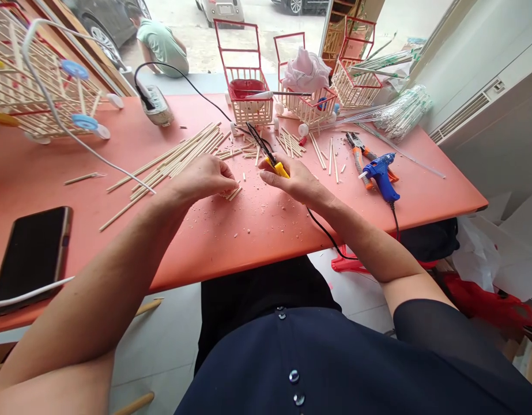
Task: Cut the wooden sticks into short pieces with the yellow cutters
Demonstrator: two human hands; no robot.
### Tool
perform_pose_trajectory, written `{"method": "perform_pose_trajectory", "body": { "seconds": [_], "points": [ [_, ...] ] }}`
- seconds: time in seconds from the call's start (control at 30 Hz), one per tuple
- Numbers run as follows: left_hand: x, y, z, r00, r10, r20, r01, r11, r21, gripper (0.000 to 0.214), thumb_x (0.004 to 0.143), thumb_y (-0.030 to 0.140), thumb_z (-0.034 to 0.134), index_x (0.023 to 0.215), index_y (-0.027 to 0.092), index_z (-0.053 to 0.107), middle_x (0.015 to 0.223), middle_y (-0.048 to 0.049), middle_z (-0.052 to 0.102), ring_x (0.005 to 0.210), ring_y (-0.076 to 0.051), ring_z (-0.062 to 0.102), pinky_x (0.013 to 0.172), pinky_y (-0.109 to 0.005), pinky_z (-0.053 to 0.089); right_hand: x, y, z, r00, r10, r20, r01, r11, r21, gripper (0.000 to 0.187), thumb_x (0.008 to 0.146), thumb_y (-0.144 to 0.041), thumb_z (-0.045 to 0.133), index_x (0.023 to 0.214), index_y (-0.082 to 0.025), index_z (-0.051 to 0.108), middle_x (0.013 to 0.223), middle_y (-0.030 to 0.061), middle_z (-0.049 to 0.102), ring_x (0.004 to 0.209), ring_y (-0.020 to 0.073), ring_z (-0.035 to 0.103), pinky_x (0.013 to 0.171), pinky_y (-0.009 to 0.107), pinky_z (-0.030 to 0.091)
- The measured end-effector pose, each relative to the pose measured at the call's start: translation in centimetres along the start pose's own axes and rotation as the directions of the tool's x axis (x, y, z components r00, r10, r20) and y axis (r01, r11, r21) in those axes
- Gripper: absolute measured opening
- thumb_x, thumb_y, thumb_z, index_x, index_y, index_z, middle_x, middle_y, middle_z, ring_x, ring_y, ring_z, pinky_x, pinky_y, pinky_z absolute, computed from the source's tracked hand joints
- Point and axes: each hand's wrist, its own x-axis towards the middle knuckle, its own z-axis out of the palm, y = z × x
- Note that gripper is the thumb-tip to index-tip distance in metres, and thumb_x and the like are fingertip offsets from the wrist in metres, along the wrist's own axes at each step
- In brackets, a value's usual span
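My left hand (205, 176) is closed above the middle of the table, its fingertips pinched on a few short wooden sticks (235, 193) close to the tabletop. Just to the right, my right hand (298, 180) grips a tool with yellow handles (282, 169) and long dark jaws that point away from me. Whether it is scissors or pliers I cannot tell. Behind my left hand lies a bundle of long wooden sticks (174, 158). Several short cut sticks (291, 142) and wood crumbs are scattered around both hands.
On the pink table (231, 253), a blue glue gun (382, 176) and orange-handled pliers (358, 158) lie at right. Stick-built carts (251, 109) line the back edge beside wrapped bundles (404, 112). At left are a phone (34, 253), a power strip (157, 106) and cables. Someone sits outside.
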Motion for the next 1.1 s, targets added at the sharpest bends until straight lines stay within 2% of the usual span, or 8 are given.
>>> {"method": "perform_pose_trajectory", "body": {
  "seconds": [0.1, 0.37, 0.87, 1.1],
  "points": [
    [0.30, -0.15, -0.10, 0.998, -0.031, 0.054, 0.032, 0.999, -0.031, 0.018, 0.057, 0.039, 0.068, 0.060, 0.022, 0.070, 0.063, -0.0046, 0.068, 0.071, -0.021, 0.061, 0.064, -0.033, 0.043, 0.00, -0.05, -0.03, 1.000, -0.012, 0.009, 0.012, 1.000, -0.001, 0.069, 0.079, -0.077, 0.090, 0.111, -0.020, 0.068, 0.109, 0.0052, 0.075, 0.104, 0.0241, 0.070, 0.105, 0.042, 0.055],
    [0.32, 0.32, -0.07, 0.995, -0.059, 0.084, 0.058, 0.998, 0.013, 0.016, 0.056, 0.037, 0.065, 0.056, 0.021, 0.064, 0.060, -0.0033, 0.059, 0.067, -0.017, 0.050, 0.063, -0.033, 0.037, -0.09, -0.17, -0.14, 1.000, -0.018, 0.011, 0.018, 1.000, 0.005, 0.071, 0.077, -0.078, 0.091, 0.112, -0.021, 0.068, 0.111, 0.0062, 0.076, 0.107, 0.0254, 0.071, 0.106, 0.043, 0.056],
    [0.22, 0.00, -0.08, 0.995, -0.042, 0.090, 0.042, 0.999, 0.004, 0.014, 0.054, 0.036, 0.067, 0.054, 0.023, 0.065, 0.059, -0.0041, 0.059, 0.067, -0.020, 0.052, 0.062, -0.034, 0.037, -0.26, -0.55, -0.16, 1.000, -0.017, 0.014, 0.017, 1.000, 0.003, 0.068, 0.079, -0.075, 0.090, 0.113, -0.021, 0.068, 0.111, 0.0073, 0.075, 0.109, 0.0258, 0.071, 0.107, 0.042, 0.057],
    [0.21, 0.00, -0.09, 0.995, -0.048, 0.082, 0.050, 0.999, -0.015, 0.014, 0.055, 0.035, 0.069, 0.054, 0.021, 0.068, 0.060, -0.0054, 0.065, 0.066, -0.020, 0.055, 0.062, -0.033, 0.039, -0.12, -0.27, -0.23, 1.000, -0.029, 0.013, 0.029, 1.000, -0.004, 0.065, 0.080, -0.075, 0.090, 0.112, -0.022, 0.068, 0.110, 0.0064, 0.075, 0.108, 0.0261, 0.070, 0.107, 0.044, 0.057]
  ]
}}
